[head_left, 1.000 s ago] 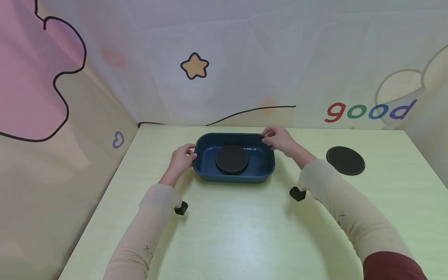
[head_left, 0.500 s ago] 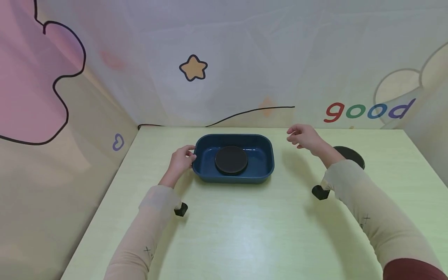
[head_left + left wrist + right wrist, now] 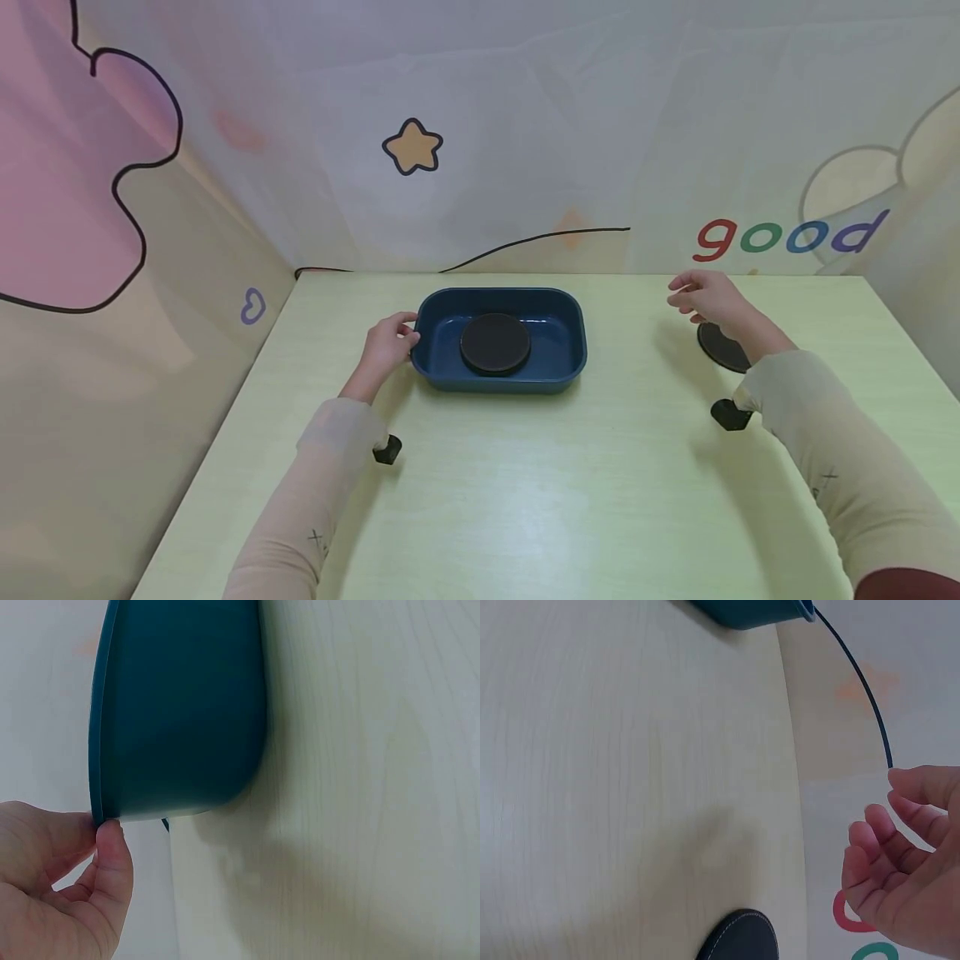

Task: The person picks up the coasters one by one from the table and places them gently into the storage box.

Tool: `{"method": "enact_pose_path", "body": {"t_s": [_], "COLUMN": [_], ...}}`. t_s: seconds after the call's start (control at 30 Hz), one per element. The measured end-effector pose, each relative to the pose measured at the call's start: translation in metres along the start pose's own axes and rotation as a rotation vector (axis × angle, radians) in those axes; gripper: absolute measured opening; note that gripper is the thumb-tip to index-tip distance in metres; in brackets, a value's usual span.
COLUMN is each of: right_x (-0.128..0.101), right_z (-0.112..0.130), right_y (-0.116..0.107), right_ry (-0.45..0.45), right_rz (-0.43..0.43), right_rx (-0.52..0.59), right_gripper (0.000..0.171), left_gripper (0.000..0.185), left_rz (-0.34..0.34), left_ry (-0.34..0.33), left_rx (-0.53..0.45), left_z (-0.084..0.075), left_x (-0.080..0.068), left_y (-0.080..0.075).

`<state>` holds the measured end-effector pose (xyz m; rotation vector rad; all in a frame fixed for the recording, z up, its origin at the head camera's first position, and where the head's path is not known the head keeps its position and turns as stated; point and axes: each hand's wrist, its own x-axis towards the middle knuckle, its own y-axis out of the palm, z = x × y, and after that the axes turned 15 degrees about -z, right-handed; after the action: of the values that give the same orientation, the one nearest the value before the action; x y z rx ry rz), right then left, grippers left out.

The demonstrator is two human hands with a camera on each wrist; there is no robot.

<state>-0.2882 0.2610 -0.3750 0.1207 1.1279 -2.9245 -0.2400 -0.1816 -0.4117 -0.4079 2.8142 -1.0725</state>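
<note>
Swung rightward off the blue tray (image 3: 501, 379), the empty, loosely open right hand (image 3: 708, 298) hovers above the black disc (image 3: 720, 347) and could nudge it across the worktop (image 3: 525, 500), while the left hand (image 3: 386, 343) pinching the rim might tip the tray.

In the head view the right hand (image 3: 708, 302) and its forearm cover most of the black disc on the table (image 3: 718, 347), so only that disc's left part shows. The right wrist view cuts the same disc at the bottom edge and shows only a corner of the blue tray (image 3: 754, 611) at the top. In the left wrist view the top edge cuts the tray, its inside is hidden, and the left hand (image 3: 56, 889) runs off the lower left corner, its fingers mostly out of sight.
</note>
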Motion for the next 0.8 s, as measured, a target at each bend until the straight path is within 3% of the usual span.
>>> {"method": "enact_pose_path", "body": {"t_s": [0.57, 0.8], "right_x": [-0.001, 0.0], "right_z": [-0.049, -0.066], "right_y": [-0.025, -0.028], "right_ry": [0.098, 0.096], "right_rz": [0.027, 0.056], "right_rx": [-0.012, -0.053], "right_gripper": [0.061, 0.059], "left_gripper": [0.036, 0.036], "left_rz": [-0.005, -0.006], "left_ry": [0.001, 0.012], "left_rx": [0.014, 0.017], "left_z": [0.0, 0.001], "left_x": [0.0, 0.001], "left_y": [0.0, 0.0]}}
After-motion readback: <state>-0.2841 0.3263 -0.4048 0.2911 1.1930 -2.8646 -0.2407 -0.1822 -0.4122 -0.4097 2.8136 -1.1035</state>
